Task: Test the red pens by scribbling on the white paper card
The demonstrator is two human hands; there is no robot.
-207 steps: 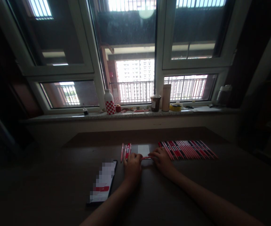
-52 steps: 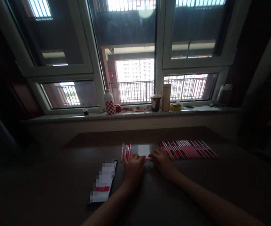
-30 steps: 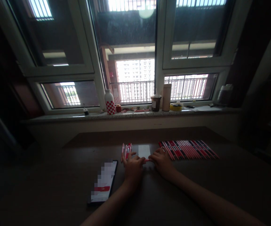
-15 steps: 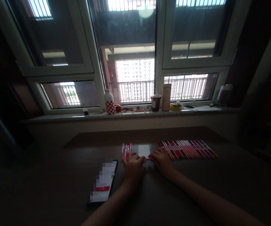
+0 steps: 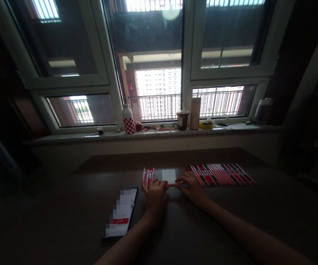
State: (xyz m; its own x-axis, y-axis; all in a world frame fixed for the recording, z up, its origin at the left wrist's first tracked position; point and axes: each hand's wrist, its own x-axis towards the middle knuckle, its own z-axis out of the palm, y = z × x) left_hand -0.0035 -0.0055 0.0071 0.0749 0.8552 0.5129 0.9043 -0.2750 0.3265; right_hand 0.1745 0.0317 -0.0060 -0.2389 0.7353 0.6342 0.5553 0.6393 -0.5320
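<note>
Between my two hands, level above the near edge of a white paper slip [image 5: 169, 174], is a slim pink pen [image 5: 171, 184]. My left hand [image 5: 155, 194] pinches its left end between thumb and fingers. At the other end, my right hand [image 5: 191, 188] has its fingertips closed on it. Just beyond the left hand lies a small group of pink and red pens [image 5: 148, 174], partly covered by its fingers. A long row of similar pens [image 5: 221, 175], side by side, lies to the right of my right hand.
A phone [image 5: 122, 211] lies on the dark table [image 5: 181, 235] left of my left forearm. On the windowsill [image 5: 159, 134] behind stand a checkered bottle [image 5: 129, 119], a lidded cup [image 5: 182, 120], a tan flask [image 5: 195, 114] and a yellow tape roll [image 5: 206, 125].
My hands have drawn slightly apart, and more of the pen shows between them. The pen groups, paper slip and phone have stayed in place.
</note>
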